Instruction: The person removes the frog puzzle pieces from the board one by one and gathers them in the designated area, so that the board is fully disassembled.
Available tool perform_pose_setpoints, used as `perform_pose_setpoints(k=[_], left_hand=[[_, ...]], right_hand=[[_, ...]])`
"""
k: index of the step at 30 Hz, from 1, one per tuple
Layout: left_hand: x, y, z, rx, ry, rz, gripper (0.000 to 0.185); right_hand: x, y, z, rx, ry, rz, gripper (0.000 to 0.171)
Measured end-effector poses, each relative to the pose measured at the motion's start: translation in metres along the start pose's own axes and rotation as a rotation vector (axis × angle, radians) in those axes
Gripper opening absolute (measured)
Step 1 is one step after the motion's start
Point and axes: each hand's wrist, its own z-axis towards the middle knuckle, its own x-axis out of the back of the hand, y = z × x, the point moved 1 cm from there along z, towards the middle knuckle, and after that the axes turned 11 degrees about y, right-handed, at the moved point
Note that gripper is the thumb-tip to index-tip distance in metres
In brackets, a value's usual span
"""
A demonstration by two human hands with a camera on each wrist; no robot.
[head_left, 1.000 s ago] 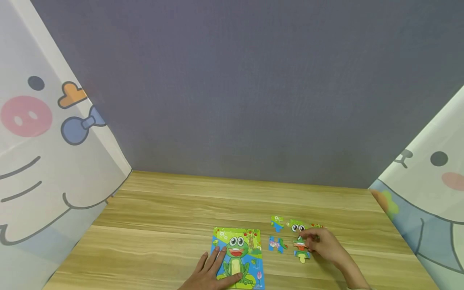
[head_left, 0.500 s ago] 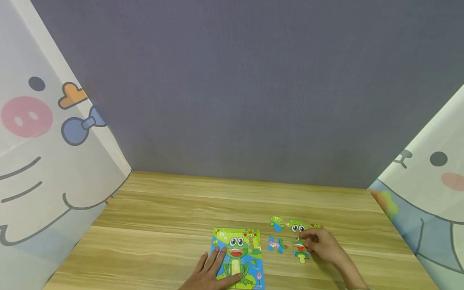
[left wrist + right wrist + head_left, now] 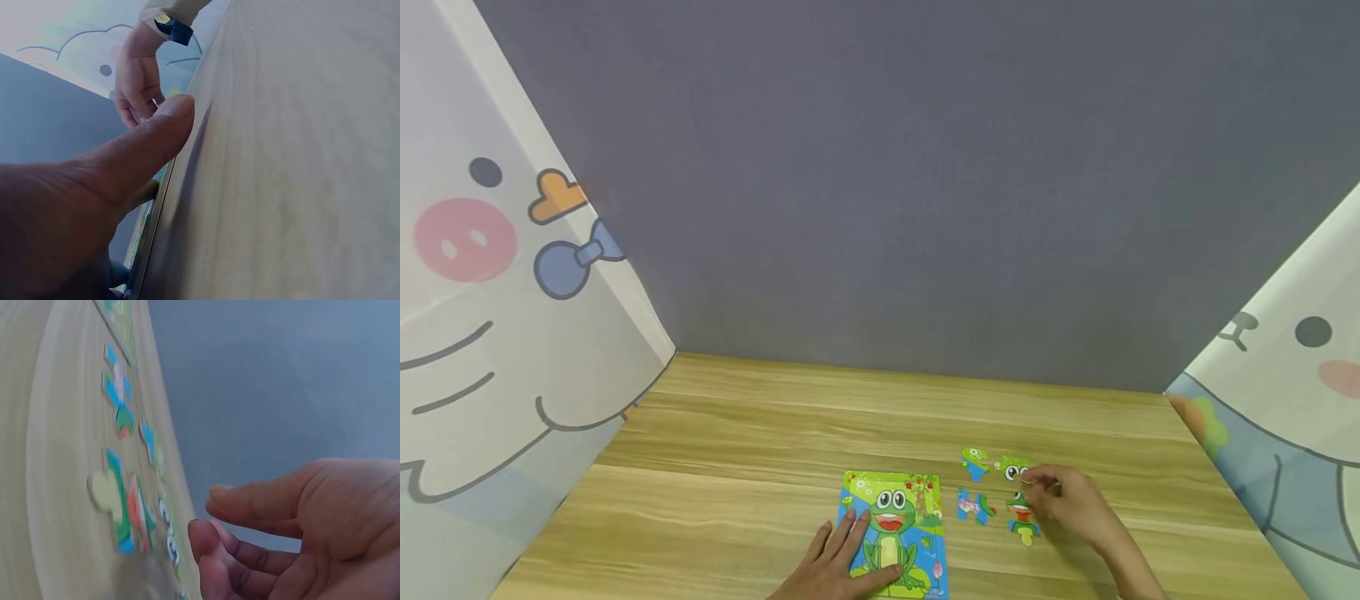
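Observation:
In the head view, my left hand [image 3: 831, 562] rests with spread fingers on a frog picture puzzle board [image 3: 929, 533], covering its lower left part. My right hand [image 3: 1071, 504] hovers over loose jigsaw pieces, thumb and fingers bent, with a gap between thumb and forefinger in the right wrist view and nothing seen between them. Nearest to its fingertips are the frog-eyes piece [image 3: 1011, 469] and the frog-mouth piece [image 3: 1019, 505]. Below lies the frog-belly piece [image 3: 1025, 532]. The left wrist view shows my left thumb [image 3: 150, 140] along the board's edge.
Between the board and my right hand lie a blue-and-pink piece [image 3: 974, 507] and a green-and-blue corner piece [image 3: 974, 463]. The wooden table [image 3: 737, 467] meets a grey panel [image 3: 887, 208] at the back. Cartoon-printed panels flank it.
My right hand has shifted slightly to the right and away from me. It now covers the red-flowered piece that showed behind it. My left hand has stayed on the board.

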Motion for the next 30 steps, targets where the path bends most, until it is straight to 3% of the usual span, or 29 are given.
perform_pose_setpoints(k=[9, 18, 24, 30], left_hand=[[0.003, 0.0, 0.003, 0.018, -0.031, -0.059, 0.058], [0.004, 0.003, 0.007, -0.027, 0.04, -0.008, 0.062], [0.007, 0.006, 0.015, 0.04, -0.1, -0.199, 0.061], [0.006, 0.011, 0.022, 0.057, -0.18, -0.277, 0.063]], right_hand=[[-0.016, -0.03, 0.003, 0.082, -0.028, 0.032, 0.03], [-0.042, -0.055, 0.009, 0.208, -0.052, 0.042, 0.026], [-0.063, -0.069, 0.011, 0.24, -0.078, 0.026, 0.022], [-0.084, -0.071, 0.009, 0.272, -0.133, 0.033, 0.022]])
